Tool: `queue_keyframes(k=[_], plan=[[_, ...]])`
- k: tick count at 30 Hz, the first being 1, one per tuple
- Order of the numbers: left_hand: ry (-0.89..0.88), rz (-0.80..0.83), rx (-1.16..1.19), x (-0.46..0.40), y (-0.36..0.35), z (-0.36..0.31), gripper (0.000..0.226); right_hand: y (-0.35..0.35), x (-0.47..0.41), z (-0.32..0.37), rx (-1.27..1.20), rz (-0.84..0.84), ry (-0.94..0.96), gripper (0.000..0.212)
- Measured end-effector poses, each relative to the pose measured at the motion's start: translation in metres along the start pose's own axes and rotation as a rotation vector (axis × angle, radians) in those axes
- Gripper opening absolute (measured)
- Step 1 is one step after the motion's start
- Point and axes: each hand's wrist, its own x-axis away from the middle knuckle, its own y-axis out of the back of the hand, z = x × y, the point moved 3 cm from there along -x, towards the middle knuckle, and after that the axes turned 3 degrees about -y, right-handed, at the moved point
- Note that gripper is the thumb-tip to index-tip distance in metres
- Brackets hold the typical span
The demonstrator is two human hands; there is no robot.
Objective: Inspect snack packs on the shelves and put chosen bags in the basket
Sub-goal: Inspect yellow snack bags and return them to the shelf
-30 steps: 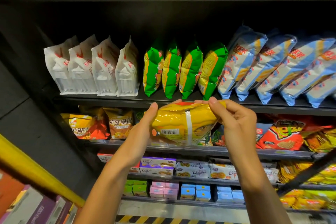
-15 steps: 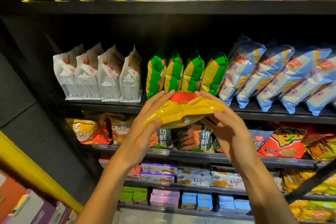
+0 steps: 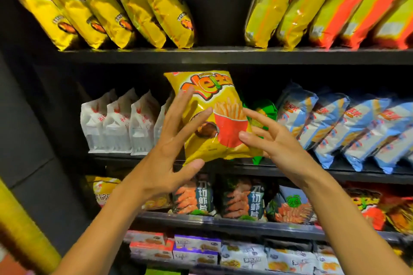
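Here I hold a yellow bag upright between both hands, fingers spread, right hand steadying; no basket visible, inspection under way.

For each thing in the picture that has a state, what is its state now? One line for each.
yellow fries bag: sealed, upright, front facing the camera, held up before the shelves.
left hand: fingers straight and spread, touching the bag's left side.
right hand: fingers straight, against the bag's right edge.
white bags: standing in a row on the shelf.
blue bags: leaning in a row.
top yellow bags: leaning in a row.
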Motion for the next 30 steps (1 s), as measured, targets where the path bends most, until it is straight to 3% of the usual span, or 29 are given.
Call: queue_keyframes(k=[3,5,7,9,13,18,24,27,30], plan=[[0.075,-0.223,0.195,-0.013,0.016,0.008,0.086,0.005,-0.012,0.01,-0.009,-0.016,0.127,0.056],[0.231,-0.317,0.408,-0.025,0.024,0.014,0.104,0.005,-0.018,0.02,-0.004,-0.017,0.194,0.058],[0.386,-0.313,0.664,-0.038,0.028,0.019,0.114,0.006,-0.024,0.031,0.006,-0.017,0.249,0.059],[0.423,-0.262,0.754,-0.053,0.03,0.021,0.104,0.006,-0.033,0.045,0.049,-0.034,0.303,0.059],[0.376,-0.322,0.746,-0.087,0.043,0.018,0.072,0.011,-0.054,0.074,0.105,-0.029,0.382,0.06],[0.338,-0.476,0.705,-0.128,0.061,0.026,0.091,0.031,-0.086,0.107,0.15,0.014,0.397,0.064],[0.276,-0.546,0.405,-0.18,0.079,0.028,0.071,0.084,-0.126,0.127,0.742,-0.345,0.516,0.062],[0.254,-0.552,0.278,-0.207,0.078,0.039,0.088,0.099,-0.142,0.132,0.972,-0.416,0.407,0.063],[0.248,-0.536,0.131,-0.235,0.065,0.056,0.094,0.104,-0.152,0.128,1.088,-0.48,0.454,0.064]])
